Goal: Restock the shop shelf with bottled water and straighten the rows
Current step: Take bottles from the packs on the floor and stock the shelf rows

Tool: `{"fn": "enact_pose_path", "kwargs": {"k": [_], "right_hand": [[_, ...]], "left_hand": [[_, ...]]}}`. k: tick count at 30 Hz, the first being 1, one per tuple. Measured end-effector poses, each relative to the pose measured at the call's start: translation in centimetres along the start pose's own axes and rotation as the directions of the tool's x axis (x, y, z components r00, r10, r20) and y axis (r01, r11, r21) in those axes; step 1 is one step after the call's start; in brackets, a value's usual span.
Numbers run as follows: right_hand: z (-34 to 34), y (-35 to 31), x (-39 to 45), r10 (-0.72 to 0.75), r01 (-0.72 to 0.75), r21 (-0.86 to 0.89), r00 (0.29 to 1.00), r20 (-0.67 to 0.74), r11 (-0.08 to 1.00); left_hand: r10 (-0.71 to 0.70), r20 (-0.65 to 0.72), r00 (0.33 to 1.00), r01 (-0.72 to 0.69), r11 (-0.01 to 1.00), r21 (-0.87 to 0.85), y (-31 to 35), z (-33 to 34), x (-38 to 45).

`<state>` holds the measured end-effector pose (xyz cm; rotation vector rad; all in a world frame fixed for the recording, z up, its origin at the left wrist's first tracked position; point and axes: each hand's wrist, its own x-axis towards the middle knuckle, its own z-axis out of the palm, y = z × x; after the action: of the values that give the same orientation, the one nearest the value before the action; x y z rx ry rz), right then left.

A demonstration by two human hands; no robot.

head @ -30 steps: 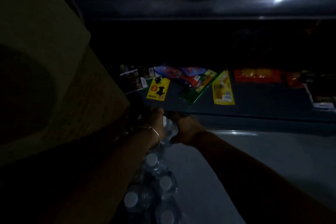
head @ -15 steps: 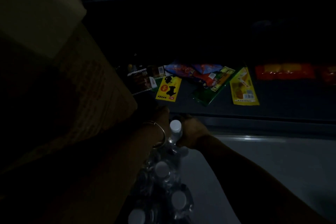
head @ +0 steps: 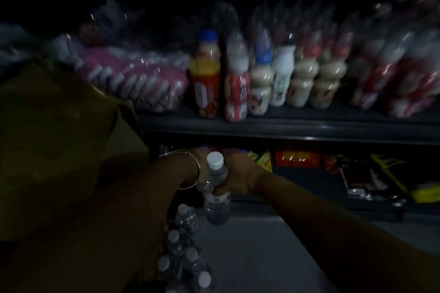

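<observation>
Just in front of the lower shelf's edge [head: 297, 200], both hands meet around one small water bottle [head: 215, 188]. The right hand [head: 238, 173] is wrapped round its waist, fingers closed on the label; the left hand [head: 201, 169], with a thin bangle [head: 194, 169] at the wrist, presses against the bottle's other side, though how its fingers lie is hard to tell in this gloom. The bottle is upright, white cap up, held in the air clear of everything beneath it.

Below the hands and a little to their left, the rest of the shrink-wrapped pack of water [head: 185, 257] sits on the pale floor [head: 273, 257], at least half a dozen white caps showing. Left of the left forearm stands a big cardboard box [head: 59, 138].

Above and beyond the hands, the upper shelf [head: 285, 123] is crowded with blurred drink bottles [head: 262, 78] and pink packets [head: 142, 78]; the lower shelf, to the right of the hands, carries snack packets [head: 297, 157].

I'd judge the restocking has barely begun: one bottle is in hand and not yet on any shelf, most of the pack remains, and no water row is visible to straighten.
</observation>
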<state>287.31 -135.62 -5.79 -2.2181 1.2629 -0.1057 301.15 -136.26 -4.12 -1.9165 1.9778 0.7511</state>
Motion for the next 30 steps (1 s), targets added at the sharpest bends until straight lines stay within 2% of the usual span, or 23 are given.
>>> {"fn": "enact_pose_path", "kwargs": {"k": [3,9,11,14,17,20,24,27,30], "right_hand": [[-7.9,-4.0,-2.9,-0.076,0.078,0.04,0.996,-0.051,0.996],[-25.4,-14.0,-8.4,-0.162,0.164,0.008,0.979,-0.12,0.986],[-31.6,-17.8,-10.4,-0.159,0.164,0.02,0.976,-0.15,0.986],[-40.2,-23.3,-12.9,-0.167,0.17,-0.006,0.961,-0.219,0.985],[-48.5,-28.4,-15.4,-0.168,0.164,-0.038,0.929,-0.33,0.986],[-55.7,-32.7,-17.3,-0.176,0.2,0.007,0.877,-0.446,0.98],[-63.9,-37.9,-18.6,-0.173,0.199,-0.021,0.79,-0.588,0.98],[-68.7,-41.1,-18.7,-0.176,0.241,0.01,0.738,-0.651,0.971],[-72.1,-43.4,-18.0,-0.185,0.274,0.007,0.666,-0.722,0.962]], "left_hand": [[0.063,0.151,0.986,-0.051,0.995,-0.081,2.5,-7.4,-5.5],[0.217,0.0,0.976,-0.211,0.949,-0.235,4.4,-24.1,-17.8],[0.263,-0.046,0.964,-0.264,0.908,-0.325,5.4,-29.8,-22.3],[0.261,-0.115,0.958,-0.284,0.83,-0.48,6.9,-37.7,-28.6],[0.297,-0.219,0.929,-0.369,0.756,-0.541,8.5,-45.4,-33.7],[0.33,-0.35,0.877,-0.477,0.681,-0.556,9.6,-52.1,-38.1],[0.362,-0.497,0.789,-0.606,0.596,-0.527,10.7,-60.0,-43.2],[0.361,-0.63,0.688,-0.699,0.563,-0.441,10.9,-64.5,-45.3],[0.347,-0.719,0.602,-0.777,0.465,-0.425,10.3,-67.6,-45.7]]}}
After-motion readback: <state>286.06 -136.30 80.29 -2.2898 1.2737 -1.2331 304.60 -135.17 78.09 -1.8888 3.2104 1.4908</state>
